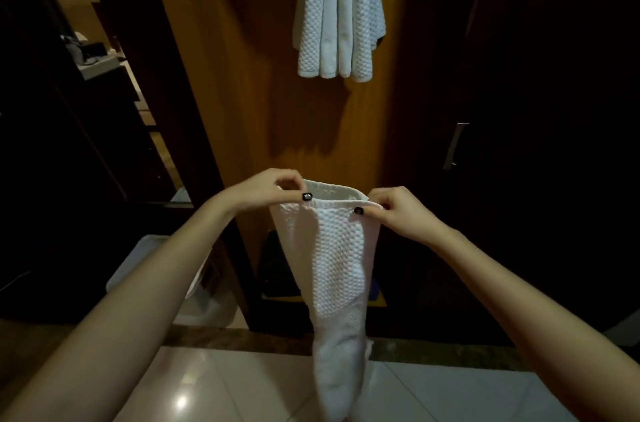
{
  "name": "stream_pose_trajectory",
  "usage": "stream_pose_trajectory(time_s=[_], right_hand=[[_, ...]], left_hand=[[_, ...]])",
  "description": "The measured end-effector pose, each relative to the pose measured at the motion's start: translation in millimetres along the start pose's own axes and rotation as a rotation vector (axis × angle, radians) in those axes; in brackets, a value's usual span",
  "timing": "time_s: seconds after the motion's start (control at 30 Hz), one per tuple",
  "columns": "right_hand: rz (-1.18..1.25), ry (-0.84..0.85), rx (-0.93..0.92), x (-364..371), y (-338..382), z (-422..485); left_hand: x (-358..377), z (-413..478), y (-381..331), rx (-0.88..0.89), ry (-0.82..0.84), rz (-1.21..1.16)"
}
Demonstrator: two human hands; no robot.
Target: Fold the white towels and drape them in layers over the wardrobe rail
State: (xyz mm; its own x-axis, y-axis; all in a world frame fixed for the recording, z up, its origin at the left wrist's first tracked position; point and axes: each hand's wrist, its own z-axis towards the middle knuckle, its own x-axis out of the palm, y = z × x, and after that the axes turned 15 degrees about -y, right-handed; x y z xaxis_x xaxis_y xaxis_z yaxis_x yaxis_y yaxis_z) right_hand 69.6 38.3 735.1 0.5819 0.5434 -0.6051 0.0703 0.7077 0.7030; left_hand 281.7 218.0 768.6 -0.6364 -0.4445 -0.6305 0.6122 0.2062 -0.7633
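Observation:
A white waffle-weave towel [337, 276] hangs long and narrow in front of me, its lower end reaching down toward the tiled floor. My left hand [273, 189] pinches its top edge at the left corner. My right hand [394, 212] pinches the same edge at the right corner, so the hem stretches between them with a second layer behind it. Higher up, several white towels [337, 16] hang folded in layers inside the open wardrobe; the rail itself is out of view above the frame.
The wardrobe's brown back panel [277, 75] is straight ahead. A dark door with a metal handle [455, 144] stands at the right. A white bin [204, 297] sits low left, beside a dark box [277, 266] on the wardrobe floor. Glossy floor tiles [242, 387] lie below.

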Motion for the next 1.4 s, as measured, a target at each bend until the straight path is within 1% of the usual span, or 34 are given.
stream_pose_trajectory(time_s=[0.07,0.13,0.17,0.23,0.3,0.37,0.43,0.5,0.63,0.7,0.77,0.83,0.9,1.0,1.13,1.23,1.3,1.37,1.4], right_hand=[[0.016,-0.007,-0.021,6,10,5],[0.016,-0.006,-0.030,9,18,10],[0.019,-0.001,-0.029,10,20,12],[0.027,0.024,-0.021,8,23,15],[0.005,0.077,-0.026,3,25,16],[-0.075,0.159,-0.033,-5,27,17],[-0.142,0.208,-0.003,-14,25,18],[-0.170,0.171,0.044,-22,20,15],[-0.180,-0.037,0.070,-29,14,-1],[-0.161,-0.113,0.075,-30,12,-8],[-0.151,-0.131,0.068,-29,10,-13],[-0.137,-0.131,0.072,-28,8,-17],[-0.129,-0.139,0.073,-26,6,-20],[-0.119,-0.156,0.066,-24,4,-24],[-0.132,-0.166,0.024,-23,8,-27],[-0.103,-0.198,0.011,-21,12,-28],[-0.068,-0.210,0.065,-19,11,-26],[-0.091,-0.172,0.112,-18,11,-22],[-0.116,-0.143,0.106,-17,10,-20]], left_hand=[[13,-5,-5,0.064,-0.005,0.053],[31,-8,-5,0.167,-0.064,0.128],[38,-8,-3,0.192,-0.100,0.134],[43,-5,-1,0.184,-0.123,0.088],[44,1,-2,0.210,-0.066,0.113],[49,5,-7,0.239,-0.022,0.154],[54,5,-12,0.193,-0.051,0.082],[62,6,-12,0.135,-0.079,-0.031],[72,9,-20,0.068,-0.025,-0.157],[70,13,-25,0.055,0.041,-0.145],[68,16,-29,0.054,0.122,-0.103],[70,16,-31,0.042,0.157,-0.077],[78,13,-31,0.031,0.105,-0.088],[87,8,-27,0.008,-0.006,-0.172],[92,5,-27,-0.016,-0.099,-0.254],[89,5,-31,-0.002,-0.131,-0.271],[87,5,-32,-0.002,-0.138,-0.263],[85,5,-31,0.003,-0.146,-0.242],[84,4,-30,0.011,-0.149,-0.219]])
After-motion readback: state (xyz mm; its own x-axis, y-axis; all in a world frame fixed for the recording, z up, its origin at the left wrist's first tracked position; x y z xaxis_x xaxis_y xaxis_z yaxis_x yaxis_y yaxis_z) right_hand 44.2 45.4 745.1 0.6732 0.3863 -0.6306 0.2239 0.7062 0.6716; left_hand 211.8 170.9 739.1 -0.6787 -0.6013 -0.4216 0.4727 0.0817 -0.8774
